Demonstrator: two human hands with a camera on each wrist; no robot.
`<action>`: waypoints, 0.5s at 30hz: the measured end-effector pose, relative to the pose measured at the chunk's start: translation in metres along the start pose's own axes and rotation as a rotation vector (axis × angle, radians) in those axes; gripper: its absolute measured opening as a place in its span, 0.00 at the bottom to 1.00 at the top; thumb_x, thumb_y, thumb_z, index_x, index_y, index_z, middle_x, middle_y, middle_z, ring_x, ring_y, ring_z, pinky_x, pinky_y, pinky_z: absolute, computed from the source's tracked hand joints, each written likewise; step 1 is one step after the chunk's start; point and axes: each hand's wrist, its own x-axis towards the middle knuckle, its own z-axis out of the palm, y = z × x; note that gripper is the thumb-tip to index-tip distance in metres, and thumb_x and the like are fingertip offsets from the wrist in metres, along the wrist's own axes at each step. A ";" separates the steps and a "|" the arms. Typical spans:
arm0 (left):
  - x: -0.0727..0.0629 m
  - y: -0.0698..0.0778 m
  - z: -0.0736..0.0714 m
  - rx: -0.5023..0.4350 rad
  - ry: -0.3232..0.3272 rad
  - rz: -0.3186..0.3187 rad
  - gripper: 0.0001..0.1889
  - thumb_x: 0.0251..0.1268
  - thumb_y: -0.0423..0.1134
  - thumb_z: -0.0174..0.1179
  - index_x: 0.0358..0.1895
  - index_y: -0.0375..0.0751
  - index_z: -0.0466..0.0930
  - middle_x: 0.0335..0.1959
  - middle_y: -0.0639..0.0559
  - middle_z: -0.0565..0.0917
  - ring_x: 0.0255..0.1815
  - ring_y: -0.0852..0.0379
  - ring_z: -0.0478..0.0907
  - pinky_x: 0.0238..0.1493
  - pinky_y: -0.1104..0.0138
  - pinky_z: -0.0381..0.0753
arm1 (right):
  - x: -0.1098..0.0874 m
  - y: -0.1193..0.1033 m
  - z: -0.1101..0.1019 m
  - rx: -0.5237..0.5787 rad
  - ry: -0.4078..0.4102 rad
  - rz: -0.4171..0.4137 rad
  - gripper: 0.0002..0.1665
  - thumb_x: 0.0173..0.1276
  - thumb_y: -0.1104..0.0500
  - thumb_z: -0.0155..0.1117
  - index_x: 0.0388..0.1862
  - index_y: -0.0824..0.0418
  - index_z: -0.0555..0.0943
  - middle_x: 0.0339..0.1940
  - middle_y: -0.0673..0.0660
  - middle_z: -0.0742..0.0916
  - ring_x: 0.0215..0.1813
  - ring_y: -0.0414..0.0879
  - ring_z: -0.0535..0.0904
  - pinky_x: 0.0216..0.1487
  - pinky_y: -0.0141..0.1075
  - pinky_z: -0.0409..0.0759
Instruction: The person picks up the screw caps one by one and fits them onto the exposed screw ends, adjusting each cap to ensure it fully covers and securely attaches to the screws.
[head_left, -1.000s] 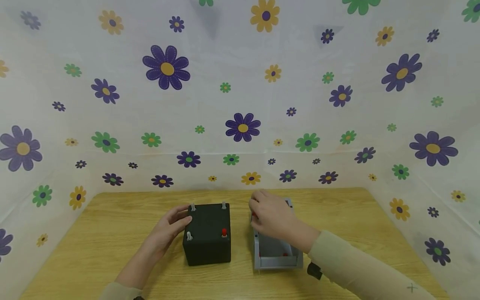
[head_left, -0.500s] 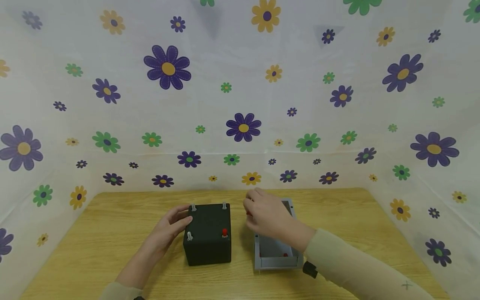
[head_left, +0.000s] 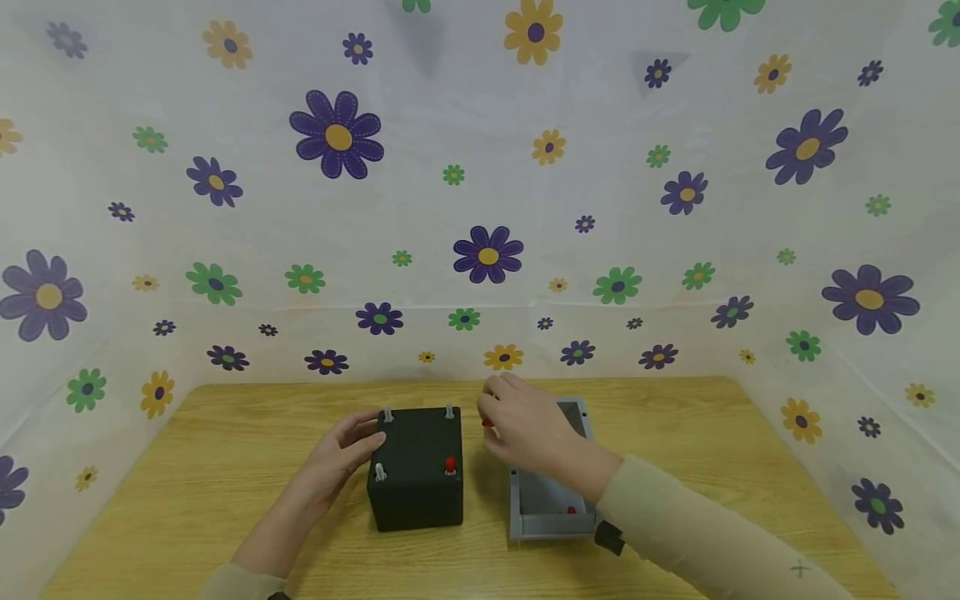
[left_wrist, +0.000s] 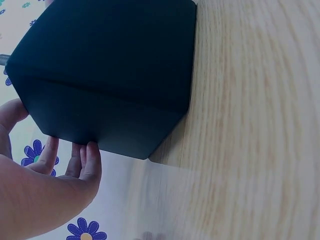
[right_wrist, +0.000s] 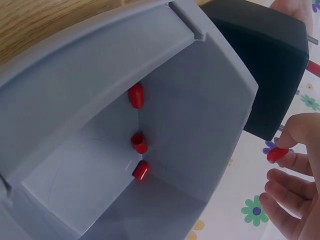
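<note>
A black block (head_left: 417,467) stands on the table with metal bolts at its top corners. A red cap (head_left: 450,464) covers the near right bolt; the others are bare metal. My left hand (head_left: 339,458) holds the block at its left side, thumb near the top edge, fingertips against the side in the left wrist view. Just right of the block, my right hand (head_left: 525,423) pinches another red cap (right_wrist: 276,154) between thumb and index finger, its other fingers loosely bent. The grey bin (right_wrist: 200,100) below holds loose red caps (right_wrist: 139,143) along its inner edge.
The wooden table (head_left: 247,450) carries the block on the left and the bin on the right, with a narrow gap between them. A white flowered cloth (head_left: 420,208) hangs behind the table and along both sides.
My right hand has moved left from over the bin toward the block, carrying the pinched red cap. The left hand and the block stay where they were.
</note>
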 end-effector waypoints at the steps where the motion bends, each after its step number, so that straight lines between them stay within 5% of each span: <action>1: 0.000 0.000 0.000 0.002 0.000 -0.002 0.33 0.82 0.40 0.58 0.82 0.35 0.59 0.79 0.34 0.67 0.63 0.61 0.76 0.58 0.80 0.75 | 0.001 0.000 0.000 0.001 0.000 0.000 0.07 0.62 0.58 0.75 0.35 0.53 0.83 0.41 0.50 0.84 0.39 0.42 0.75 0.34 0.27 0.77; 15: 0.000 0.000 0.000 0.012 -0.001 -0.005 0.33 0.82 0.41 0.58 0.82 0.36 0.59 0.79 0.34 0.67 0.66 0.58 0.75 0.62 0.77 0.75 | 0.006 -0.001 0.002 0.026 -0.029 0.031 0.07 0.64 0.57 0.75 0.34 0.54 0.83 0.41 0.50 0.84 0.40 0.42 0.76 0.37 0.29 0.79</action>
